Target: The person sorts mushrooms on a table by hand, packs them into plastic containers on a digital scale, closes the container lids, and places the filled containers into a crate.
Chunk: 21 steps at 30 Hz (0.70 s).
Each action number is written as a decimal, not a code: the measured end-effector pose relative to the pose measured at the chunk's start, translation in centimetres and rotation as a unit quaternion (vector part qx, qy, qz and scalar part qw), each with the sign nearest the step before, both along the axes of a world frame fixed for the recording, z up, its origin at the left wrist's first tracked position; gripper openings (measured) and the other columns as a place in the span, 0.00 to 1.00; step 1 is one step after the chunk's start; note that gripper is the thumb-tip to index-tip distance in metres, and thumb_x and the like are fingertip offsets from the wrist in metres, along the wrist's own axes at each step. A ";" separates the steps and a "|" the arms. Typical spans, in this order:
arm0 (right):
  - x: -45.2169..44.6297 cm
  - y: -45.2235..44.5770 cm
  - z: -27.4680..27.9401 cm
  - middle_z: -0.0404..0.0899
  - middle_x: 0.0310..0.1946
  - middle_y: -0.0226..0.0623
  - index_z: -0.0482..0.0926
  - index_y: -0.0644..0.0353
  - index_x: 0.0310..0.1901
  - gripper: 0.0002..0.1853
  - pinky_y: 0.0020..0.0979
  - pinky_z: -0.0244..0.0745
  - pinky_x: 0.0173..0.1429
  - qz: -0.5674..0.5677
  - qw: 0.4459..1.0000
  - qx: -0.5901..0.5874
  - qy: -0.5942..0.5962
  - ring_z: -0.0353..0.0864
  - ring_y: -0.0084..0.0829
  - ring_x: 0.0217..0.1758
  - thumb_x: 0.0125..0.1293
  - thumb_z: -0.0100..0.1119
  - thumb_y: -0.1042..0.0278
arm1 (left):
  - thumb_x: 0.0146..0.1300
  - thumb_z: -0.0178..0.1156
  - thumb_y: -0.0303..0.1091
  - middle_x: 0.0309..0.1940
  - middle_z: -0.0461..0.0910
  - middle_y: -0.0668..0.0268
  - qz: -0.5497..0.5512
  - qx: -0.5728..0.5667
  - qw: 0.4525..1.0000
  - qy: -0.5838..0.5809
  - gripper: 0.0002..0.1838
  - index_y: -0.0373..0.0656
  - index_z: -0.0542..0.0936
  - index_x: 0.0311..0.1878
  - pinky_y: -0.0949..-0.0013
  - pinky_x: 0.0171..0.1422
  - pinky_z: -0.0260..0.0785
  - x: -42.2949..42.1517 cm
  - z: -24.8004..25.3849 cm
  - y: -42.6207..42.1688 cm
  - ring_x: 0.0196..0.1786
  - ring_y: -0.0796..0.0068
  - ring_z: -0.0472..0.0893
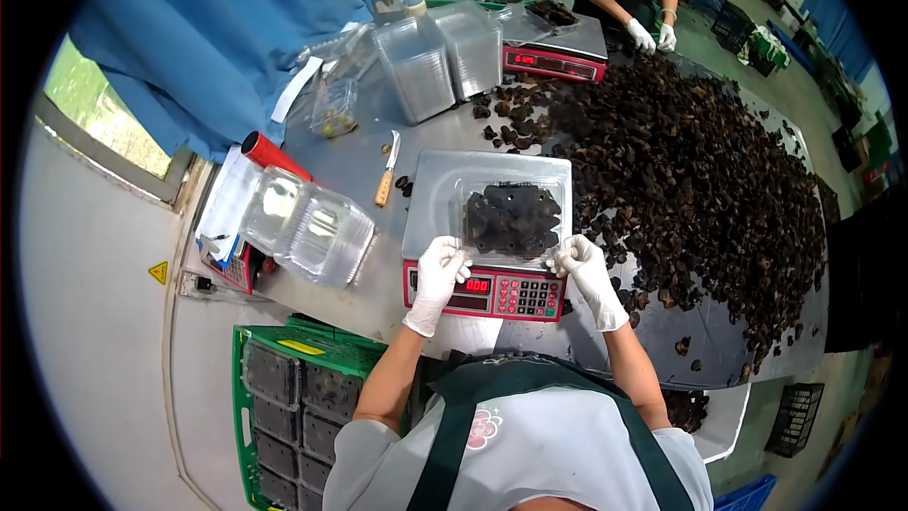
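A clear plastic container (512,183) filled with dark, wood-ear-like mushrooms (514,220) rests on the metal pan of a red digital scale (426,191). At its near left corner is my left hand (441,274), gloved in white, with fingers curled in on the edge. My right hand (584,276), gloved too, pinches the near right corner. Both hands are closed, just above the scale's keypad and its lit red display. The fingertips partly hide the container's front edge.
A large heap of dark mushrooms (700,180) covers the table's right side. Left are stacked clear containers (317,227), a wooden-handled knife (387,175) and a red cylinder (274,155). Across stands a second scale (553,64) near a co-worker's gloved hands (653,38). A green crate (307,345) holds filled packs.
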State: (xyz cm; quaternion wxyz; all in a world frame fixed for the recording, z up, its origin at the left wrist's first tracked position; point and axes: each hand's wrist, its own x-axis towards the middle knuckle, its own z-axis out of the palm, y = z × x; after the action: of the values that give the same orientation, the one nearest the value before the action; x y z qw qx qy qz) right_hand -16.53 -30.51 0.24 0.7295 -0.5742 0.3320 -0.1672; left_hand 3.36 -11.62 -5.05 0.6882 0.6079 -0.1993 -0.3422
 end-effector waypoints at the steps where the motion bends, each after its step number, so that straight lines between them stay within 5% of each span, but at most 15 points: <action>1: -0.1 0.3 -0.4 0.81 0.29 0.33 0.72 0.62 0.35 0.02 0.19 0.71 0.33 -0.009 0.999 -0.035 -0.018 0.78 0.19 0.29 0.65 0.54 0.80 | 0.67 0.53 0.21 0.29 0.80 0.62 0.008 0.018 0.999 -0.046 0.08 0.36 0.71 0.48 0.80 0.26 0.70 -0.5 0.2 0.2 0.24 0.81 0.78; 4: -1.0 1.1 -0.7 0.84 0.36 0.39 0.72 0.63 0.35 0.03 0.23 0.76 0.35 -0.008 0.993 -0.098 -0.060 0.81 0.22 0.30 0.66 0.57 0.78 | 0.65 0.54 0.21 0.30 0.80 0.64 0.014 0.059 0.994 -0.095 0.09 0.36 0.71 0.49 0.78 0.31 0.72 -1.2 0.8 1.5 0.29 0.81 0.79; 5: -1.5 1.1 -0.4 0.84 0.37 0.39 0.73 0.63 0.36 0.04 0.25 0.77 0.38 0.012 0.970 -0.238 -0.052 0.82 0.23 0.32 0.65 0.58 0.77 | 0.64 0.55 0.21 0.31 0.81 0.63 -0.005 0.056 0.990 -0.130 0.11 0.36 0.71 0.49 0.76 0.35 0.73 -1.1 0.6 2.1 0.31 0.80 0.80; 8: -2.9 1.3 1.0 0.83 0.38 0.41 0.74 0.60 0.35 0.10 0.31 0.79 0.39 0.068 0.858 -0.509 -0.017 0.84 0.38 0.37 0.54 0.66 0.80 | 0.59 0.59 0.21 0.40 0.82 0.62 -0.044 0.114 0.937 -0.329 0.14 0.37 0.73 0.49 0.72 0.47 0.74 -2.1 6.6 4.0 0.41 0.73 0.82; 10: -2.5 1.5 2.5 0.83 0.39 0.38 0.74 0.58 0.34 0.13 0.32 0.80 0.39 0.071 0.785 -0.607 -0.095 0.83 0.38 0.39 0.48 0.66 0.82 | 0.57 0.62 0.22 0.43 0.83 0.59 -0.018 0.029 0.958 -0.284 0.15 0.37 0.73 0.48 0.72 0.49 0.74 -2.2 5.8 4.4 0.44 0.68 0.83; 12: -2.2 1.9 3.2 0.83 0.37 0.37 0.77 0.58 0.32 0.15 0.32 0.80 0.39 0.054 0.745 -0.654 -0.117 0.83 0.38 0.39 0.41 0.66 0.85 | 0.56 0.63 0.20 0.46 0.83 0.54 0.019 0.060 0.951 -0.302 0.16 0.38 0.73 0.47 0.69 0.49 0.76 -3.2 6.7 5.2 0.46 0.63 0.84; 15: -2.0 2.4 4.0 0.83 0.36 0.39 0.77 0.57 0.31 0.15 0.32 0.80 0.38 0.055 0.718 -0.680 -0.139 0.83 0.37 0.38 0.42 0.67 0.85 | 0.51 0.64 0.18 0.50 0.81 0.51 0.094 -0.043 0.814 -0.572 0.18 0.40 0.72 0.45 0.66 0.45 0.79 -3.3 7.1 6.5 0.47 0.56 0.84; 21: -0.8 4.1 5.6 0.85 0.39 0.37 0.76 0.58 0.32 0.15 0.32 0.80 0.37 0.084 0.688 -0.699 -0.177 0.83 0.37 0.37 0.42 0.68 0.84 | 0.48 0.65 0.17 0.51 0.81 0.52 0.171 -0.030 0.763 -0.623 0.23 0.42 0.72 0.48 0.66 0.43 0.77 -4.1 6.2 9.6 0.44 0.57 0.84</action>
State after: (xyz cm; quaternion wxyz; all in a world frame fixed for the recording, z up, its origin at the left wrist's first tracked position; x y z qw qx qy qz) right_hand -17.33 -26.38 5.79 0.1733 -0.9031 -0.0661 -0.3873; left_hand -0.73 -2.00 1.18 0.4772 0.6905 -0.4872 0.2410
